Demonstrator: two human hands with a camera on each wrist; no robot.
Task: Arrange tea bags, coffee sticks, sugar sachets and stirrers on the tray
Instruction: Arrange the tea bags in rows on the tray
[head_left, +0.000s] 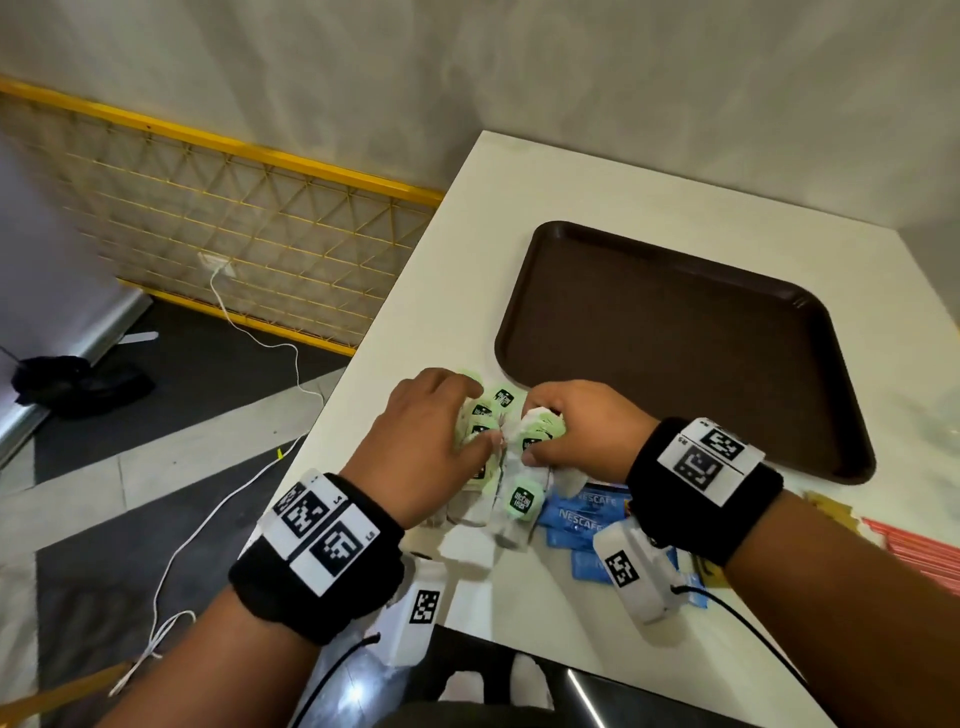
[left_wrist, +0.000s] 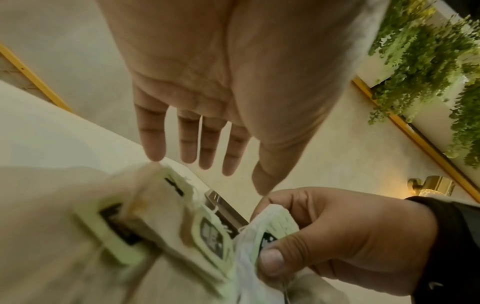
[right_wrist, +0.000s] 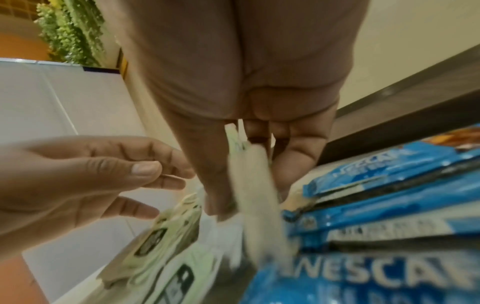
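On the white counter (head_left: 597, 218), largest item first: a brown tray (head_left: 670, 353), bare, set toward the far right, its near-left corner just beyond the hands.

Yellow mesh panel (head_left: 218, 228) leans against the wall left of the counter; a white cable (head_left: 218, 499) trails over the floor.

Near edge: a heap of tea bags (head_left: 511, 499), white pouches with pale green tags, lies left of centre. Just to its right, partly under the right wrist, a spread of blue coffee sticks (head_left: 579, 517), overlapping one another. Red-striped stirrers (head_left: 919, 551) show at the far right edge; yellow-brown sachets (head_left: 826, 506) beside them, too small to read.

Left hand (head_left: 426, 441) sits over the left side of the heap, fingers extended and slightly spread, grasping nothing; the left wrist view shows its fingertips (left_wrist: 154, 152) just above the bags.

Right hand (head_left: 576, 431) is clenched around a small bunch of tea bags, thumb pinching them against curled fingers; this bunch (right_wrist: 246, 164) hangs from the grip, touching the heap below.

Both wrists wear black bands with printed markers.
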